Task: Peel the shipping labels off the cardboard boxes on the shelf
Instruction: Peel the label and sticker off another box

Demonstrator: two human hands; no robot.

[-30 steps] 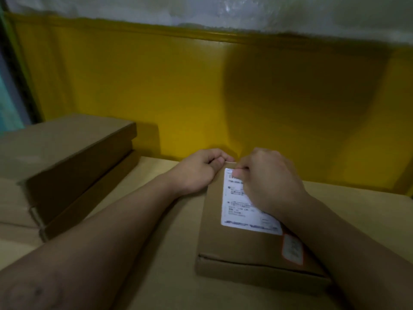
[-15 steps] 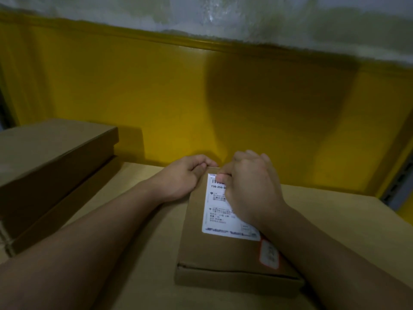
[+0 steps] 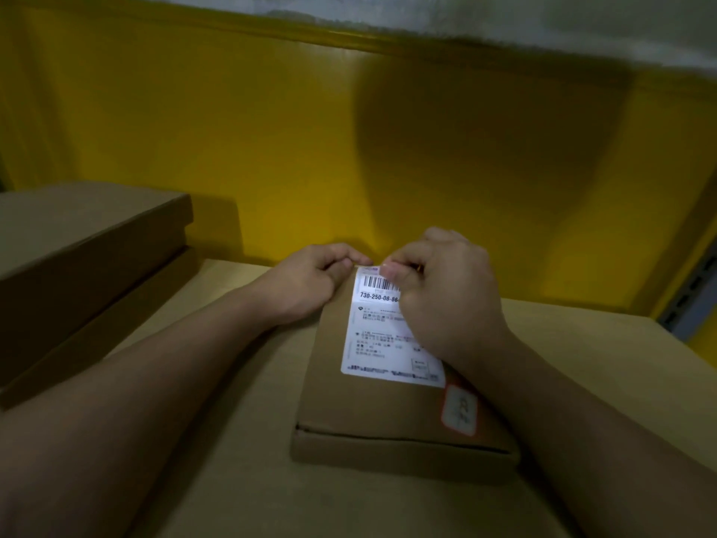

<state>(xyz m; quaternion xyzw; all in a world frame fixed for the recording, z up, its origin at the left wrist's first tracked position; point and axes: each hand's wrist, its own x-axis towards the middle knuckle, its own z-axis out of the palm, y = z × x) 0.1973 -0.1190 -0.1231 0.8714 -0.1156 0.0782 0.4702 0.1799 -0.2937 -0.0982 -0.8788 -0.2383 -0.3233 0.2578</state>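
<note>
A flat brown cardboard box lies on the shelf in front of me. A white shipping label with a barcode covers its top, and a small orange-edged sticker sits by the label's near right corner. My left hand grips the box's far left corner, fingers curled over the edge. My right hand rests on the label, its fingertips pinched at the label's far edge. The label still lies flat; its right part is hidden under my hand.
Two flat cardboard boxes are stacked at the left. The shelf surface is covered with cardboard. A yellow wall closes the back, and a metal shelf upright stands at the right.
My right hand has shifted slightly right, uncovering the barcode, and its fingertips now pinch at the label's far edge. The left hand keeps its grip on the box corner.
</note>
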